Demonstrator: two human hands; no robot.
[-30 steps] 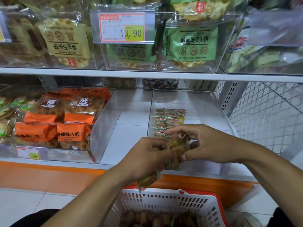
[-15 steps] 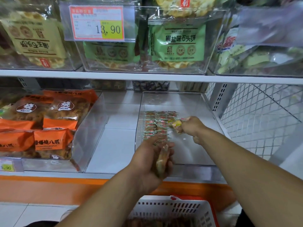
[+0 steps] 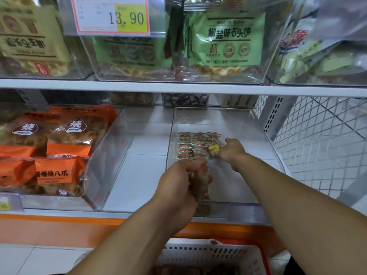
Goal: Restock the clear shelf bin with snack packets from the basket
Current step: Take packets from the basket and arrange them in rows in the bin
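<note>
At the left of the frame, orange snack bags (image 3: 59,155) fill a neighbouring clear bin (image 3: 111,155), with a price tag (image 3: 113,15) reading 13.90 hanging at upper left above them; none of this is part of the job. Just left of centre, the left hand (image 3: 182,181) hovers over the front of the clear shelf bin (image 3: 268,147), fingers curled round a bunch of brownish snack packets (image 3: 200,185) held upright as a reserve. Behind it, in the bin's left half, lie the rows of small packets (image 3: 191,145) already placed, flat and neatly packed.

A second ago both hands met over the bin's front lip, working one bunch between them. Since then the right hand (image 3: 232,149) has split away and reached deep into the bin, and it now pinches a single yellowish packet (image 3: 214,150) just at the right edge of the laid rows. That suggests the packet is about to be set down as the next piece of the row, so the stocking is advancing one packet at a time.

Most of the bin's floor, centre-right, is still bare, so the job looks early. At the bottom edge the white basket (image 3: 218,253) with its red rim holds more packets, blurred and partly hidden.
</note>
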